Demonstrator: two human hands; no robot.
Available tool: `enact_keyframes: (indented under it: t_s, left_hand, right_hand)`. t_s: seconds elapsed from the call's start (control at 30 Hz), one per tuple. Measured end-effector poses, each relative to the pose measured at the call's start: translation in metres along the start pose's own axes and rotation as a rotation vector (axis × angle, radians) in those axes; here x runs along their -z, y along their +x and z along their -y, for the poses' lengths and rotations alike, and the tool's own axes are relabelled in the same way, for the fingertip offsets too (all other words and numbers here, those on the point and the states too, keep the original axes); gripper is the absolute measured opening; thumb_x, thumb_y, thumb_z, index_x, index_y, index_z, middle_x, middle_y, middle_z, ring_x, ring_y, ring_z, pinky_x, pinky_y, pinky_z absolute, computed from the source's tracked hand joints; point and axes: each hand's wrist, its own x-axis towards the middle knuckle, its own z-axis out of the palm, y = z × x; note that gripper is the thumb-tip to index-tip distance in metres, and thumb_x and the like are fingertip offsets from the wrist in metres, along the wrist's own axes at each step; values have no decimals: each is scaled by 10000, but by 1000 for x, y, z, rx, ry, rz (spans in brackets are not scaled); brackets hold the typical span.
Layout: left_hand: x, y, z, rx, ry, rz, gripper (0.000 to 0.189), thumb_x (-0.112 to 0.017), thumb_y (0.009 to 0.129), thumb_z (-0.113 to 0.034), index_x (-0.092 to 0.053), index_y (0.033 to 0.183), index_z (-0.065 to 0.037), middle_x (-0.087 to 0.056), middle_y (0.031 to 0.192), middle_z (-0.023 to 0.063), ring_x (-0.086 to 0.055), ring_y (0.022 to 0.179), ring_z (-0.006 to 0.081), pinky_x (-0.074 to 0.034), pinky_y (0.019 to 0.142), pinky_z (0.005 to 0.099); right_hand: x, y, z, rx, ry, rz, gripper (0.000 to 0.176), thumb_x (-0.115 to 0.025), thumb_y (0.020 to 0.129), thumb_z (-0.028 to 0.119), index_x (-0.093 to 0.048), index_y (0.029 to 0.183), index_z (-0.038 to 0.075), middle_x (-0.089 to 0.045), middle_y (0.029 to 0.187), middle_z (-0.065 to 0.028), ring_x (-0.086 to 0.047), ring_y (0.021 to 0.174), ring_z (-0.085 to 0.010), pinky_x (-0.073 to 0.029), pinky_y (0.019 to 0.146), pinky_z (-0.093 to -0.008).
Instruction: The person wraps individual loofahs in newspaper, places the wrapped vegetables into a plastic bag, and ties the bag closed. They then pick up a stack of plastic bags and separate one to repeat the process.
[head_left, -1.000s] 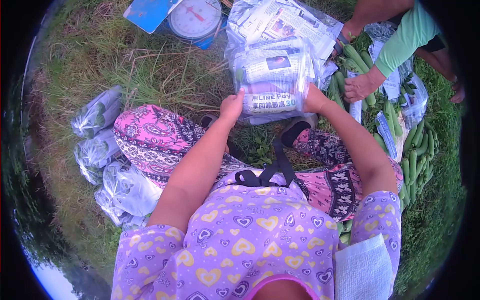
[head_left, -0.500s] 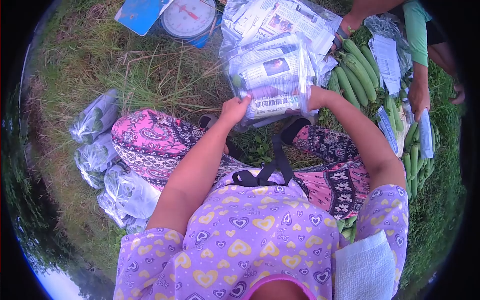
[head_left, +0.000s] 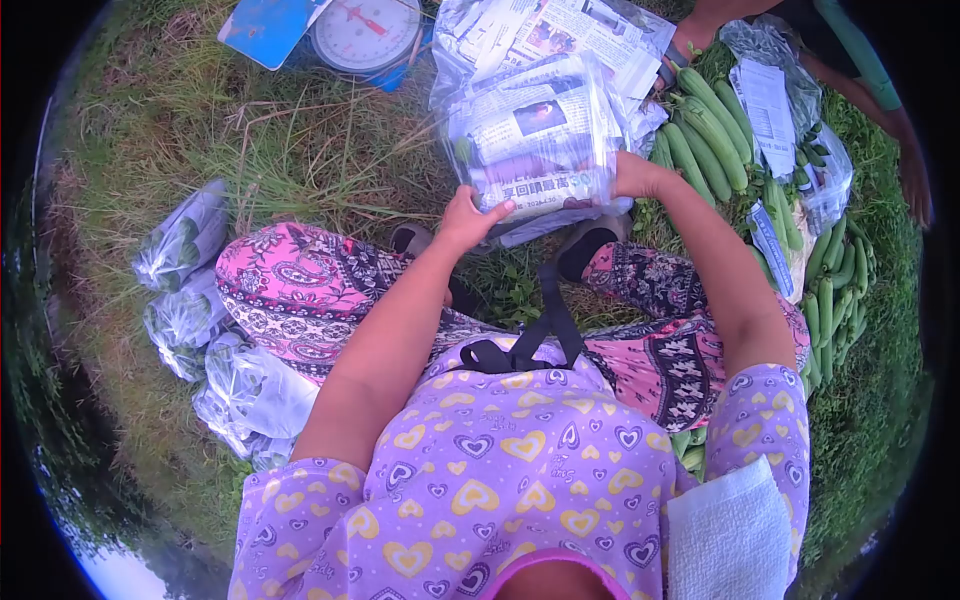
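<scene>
A clear plastic bag [head_left: 545, 140] lies in front of me, filled with newspaper-wrapped bundles; something purple shows through near its lower part. My left hand [head_left: 472, 220] grips its near left corner, thumb on top and the other fingers hidden underneath. At the right side, my right hand [head_left: 640, 176] is closed on the bag's edge, its fingertips hidden by the plastic. Just beyond lie loose newspaper sheets [head_left: 600, 45] with plastic around them.
Long green gourds [head_left: 712, 130] and smaller green vegetables [head_left: 835, 290] lie to the right. A dial scale [head_left: 365, 30] stands on the grass at the upper left. Filled plastic bags [head_left: 185, 240] sit by my left knee. Another person's hand [head_left: 915, 185] is at the far right.
The bag has shifted slightly up and left in view, still in both my hands. The other person's hand has left the newspaper-wrapped roll and moved outward right; a plastic bag now shows there.
</scene>
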Motion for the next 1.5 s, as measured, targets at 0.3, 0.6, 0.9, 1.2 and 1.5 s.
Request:
enact_keyframes:
  t_s: [0.3, 0.6, 0.9, 1.2, 1.5]
  left_hand:
    - [11, 2, -1, 19, 70, 136, 915, -694, 654, -645, -440, 1176, 62, -550, 1110, 229, -541, 1044, 291, -423, 896, 362]
    - [5, 6, 6, -66, 81, 70, 820, -746, 621, -613, -468, 1042, 33, -557, 941, 167, -548, 887, 229, -451, 782, 339]
    - [-1, 5, 9, -21, 46, 51, 818, -756, 606, -608, -476, 1019, 40, -570, 907, 162, -566, 838, 229, -465, 746, 338]
    - [-1, -6, -7, 49, 123, 76, 922, -720, 612, -640, -507, 1119, 100, -584, 1077, 263, -582, 1023, 331, -456, 876, 392]
    - [-10, 3, 3, 41, 111, 58, 836, -743, 640, -578, -527, 1104, 83, -594, 1069, 224, -596, 975, 302, -463, 836, 391]
  right_hand:
    - [-2, 25, -16, -152, -245, 270, 691, -801, 507, 447, -649, 1060, 62, -653, 1046, -166, -620, 934, -273, -470, 837, -355]
    - [-8, 9, -18, -21, -84, 29, 618, -796, 534, 421, -664, 1024, 69, -665, 992, -168, -633, 896, -301, -488, 788, -363]
    - [-22, -13, 13, -109, -401, -210, 555, -748, 615, 396, -629, 1079, 117, -642, 976, -172, -595, 914, -340, -477, 821, -411]
    - [-5, -22, 35, -122, -468, -286, 500, -716, 649, 267, -599, 1105, 97, -568, 1096, -127, -506, 1068, -317, -426, 927, -390]
    - [-17, -8, -3, -351, -495, -314, 452, -744, 631, 244, -609, 1002, 23, -621, 1018, -184, -605, 949, -347, -490, 837, -398]
